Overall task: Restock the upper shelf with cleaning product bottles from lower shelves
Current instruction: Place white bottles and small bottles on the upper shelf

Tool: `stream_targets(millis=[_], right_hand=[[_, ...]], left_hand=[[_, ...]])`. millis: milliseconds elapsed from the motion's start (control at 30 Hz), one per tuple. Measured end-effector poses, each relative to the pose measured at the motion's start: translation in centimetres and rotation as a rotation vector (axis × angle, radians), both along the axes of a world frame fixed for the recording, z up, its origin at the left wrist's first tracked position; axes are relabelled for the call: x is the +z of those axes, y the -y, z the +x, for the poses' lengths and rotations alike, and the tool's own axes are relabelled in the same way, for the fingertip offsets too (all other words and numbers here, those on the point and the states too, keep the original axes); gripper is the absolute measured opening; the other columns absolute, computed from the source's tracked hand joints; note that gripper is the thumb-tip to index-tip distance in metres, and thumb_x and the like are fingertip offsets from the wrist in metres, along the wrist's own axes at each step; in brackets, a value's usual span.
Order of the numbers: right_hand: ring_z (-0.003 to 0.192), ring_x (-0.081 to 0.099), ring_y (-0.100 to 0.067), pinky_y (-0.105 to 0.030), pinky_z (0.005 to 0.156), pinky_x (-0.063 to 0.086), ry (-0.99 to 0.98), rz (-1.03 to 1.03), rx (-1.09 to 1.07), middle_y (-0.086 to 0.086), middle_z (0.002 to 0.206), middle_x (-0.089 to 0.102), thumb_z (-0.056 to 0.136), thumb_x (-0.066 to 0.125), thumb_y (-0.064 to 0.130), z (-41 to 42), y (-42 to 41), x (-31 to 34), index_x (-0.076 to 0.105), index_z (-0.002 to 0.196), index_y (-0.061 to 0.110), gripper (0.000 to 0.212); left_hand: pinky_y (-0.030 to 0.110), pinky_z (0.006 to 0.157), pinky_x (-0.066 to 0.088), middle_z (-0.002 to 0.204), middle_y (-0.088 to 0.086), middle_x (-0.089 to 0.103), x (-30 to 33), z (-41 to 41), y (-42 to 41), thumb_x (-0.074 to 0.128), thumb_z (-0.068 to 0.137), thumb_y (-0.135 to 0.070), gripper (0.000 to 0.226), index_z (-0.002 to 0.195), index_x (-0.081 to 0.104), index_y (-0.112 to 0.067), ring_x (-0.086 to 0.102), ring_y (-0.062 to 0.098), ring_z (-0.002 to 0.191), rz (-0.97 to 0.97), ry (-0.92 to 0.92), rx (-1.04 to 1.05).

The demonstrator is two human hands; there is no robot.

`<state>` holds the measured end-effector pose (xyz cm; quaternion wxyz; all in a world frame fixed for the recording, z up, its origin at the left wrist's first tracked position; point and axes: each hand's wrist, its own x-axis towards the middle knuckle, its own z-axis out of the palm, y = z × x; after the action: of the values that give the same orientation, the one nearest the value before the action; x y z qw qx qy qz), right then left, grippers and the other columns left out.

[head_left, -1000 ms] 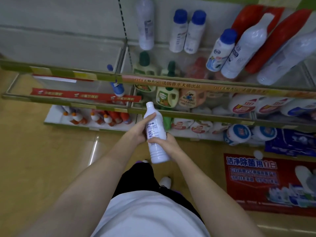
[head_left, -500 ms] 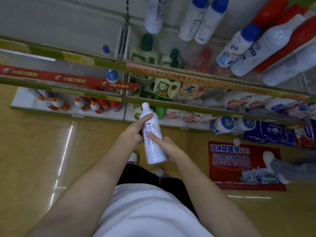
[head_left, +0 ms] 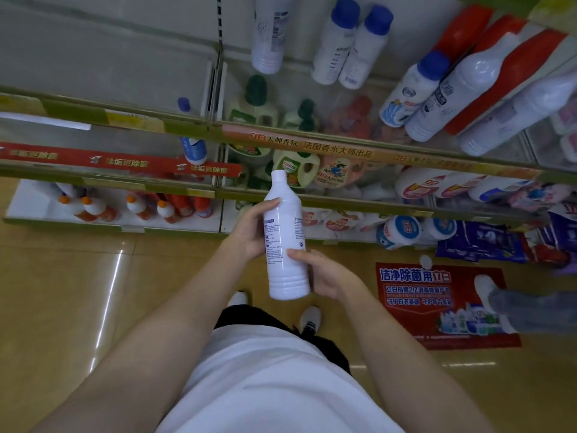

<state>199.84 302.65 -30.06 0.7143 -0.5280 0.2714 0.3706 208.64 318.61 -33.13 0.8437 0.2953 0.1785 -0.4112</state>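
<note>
While left hand [head_left: 249,234] grips, white bottle [head_left: 285,242] upright, right hand [head_left: 324,276] beneath

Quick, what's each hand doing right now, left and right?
Left hand: holding the white bottle by its upper body.
Right hand: holding the same bottle near its base.

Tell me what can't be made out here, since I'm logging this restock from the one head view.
- White bottle: label print too small to read; front faces away.
- Left hand and right hand: fingertips hidden behind the bottle.
- Blue-capped bottles: tops cut off by the top edge.
</note>
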Motion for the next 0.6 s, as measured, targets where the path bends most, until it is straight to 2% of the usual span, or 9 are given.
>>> stream_targets(millis=[133,200,267,333,433,500,600], right_hand=[[0.103,0.073,-0.024,-0.038,0.085,0.059,0.053,-0.218,0.078,-0.01,0.114,0.075,0.077,0.084,0.036,0.9,0.1,0.8,0.062,0.129,0.007,0.063],[0.096,0.074,-0.02,-0.035,0.08,0.06,0.114,-0.458,0.122,-0.005,0.112,0.074,0.072,0.088,0.043,1.2,0.0,0.7,0.06,0.125,0.011,0.068],[0.092,0.07,-0.017,-0.038,0.079,0.059,0.203,-0.757,0.209,0.002,0.108,0.07,0.057,0.09,0.059,1.3,0.2,0.5,0.053,0.118,0.018,0.082],[0.091,0.067,-0.015,-0.04,0.078,0.058,0.26,-0.898,0.275,0.006,0.105,0.065,0.051,0.088,0.066,1.1,0.4,0.4,0.046,0.116,0.022,0.089],[0.091,0.064,-0.009,-0.03,0.073,0.055,0.245,-0.763,0.225,0.005,0.111,0.061,0.064,0.092,0.046,1.2,0.6,1.1,0.042,0.123,0.018,0.082],[0.091,0.063,-0.006,-0.024,0.069,0.052,0.216,-0.656,0.193,0.008,0.11,0.059,0.07,0.09,0.039,1.5,0.9,1.6,0.042,0.128,0.017,0.079],[0.097,0.07,-0.018,-0.036,0.081,0.06,0.117,-0.483,0.153,0.002,0.113,0.066,0.075,0.087,0.04,2.3,1.3,2.5,0.047,0.132,0.017,0.073]], left_hand=[[0.053,0.103,0.046,0.112,0.02,0.065,-0.3,-0.2,0.3,0.079,0.078,-0.034,0.06,0.126,0.058,-0.004,0.064,0.036,0.102,-0.017,-0.026,0.062],[0.055,0.102,0.047,0.115,0.019,0.068,-0.4,-0.2,0.6,0.081,0.076,-0.042,0.068,0.129,0.058,-0.005,0.066,0.036,0.108,0.055,-0.067,0.097],[0.054,0.101,0.048,0.122,0.019,0.067,-0.2,-0.2,1.2,0.081,0.074,-0.045,0.074,0.131,0.057,-0.006,0.065,0.036,0.114,0.1,-0.083,0.103],[0.051,0.096,0.052,0.117,0.018,0.07,-0.1,-0.2,2.0,0.08,0.076,-0.044,0.068,0.127,0.058,-0.006,0.067,0.034,0.11,0.158,-0.101,0.114],[0.046,0.083,0.057,0.093,0.016,0.074,0.1,0.1,3.1,0.08,0.078,-0.043,0.056,0.117,0.062,-0.007,0.071,0.031,0.091,0.222,-0.106,0.131],[0.048,0.084,0.057,0.087,0.017,0.074,0.0,0.3,3.4,0.079,0.078,-0.046,0.056,0.114,0.063,-0.006,0.071,0.033,0.087,0.222,-0.141,0.161],[0.053,0.087,0.056,0.093,0.019,0.072,-0.3,0.5,3.2,0.081,0.074,-0.049,0.066,0.119,0.062,-0.005,0.069,0.036,0.09,0.163,-0.196,0.207]])
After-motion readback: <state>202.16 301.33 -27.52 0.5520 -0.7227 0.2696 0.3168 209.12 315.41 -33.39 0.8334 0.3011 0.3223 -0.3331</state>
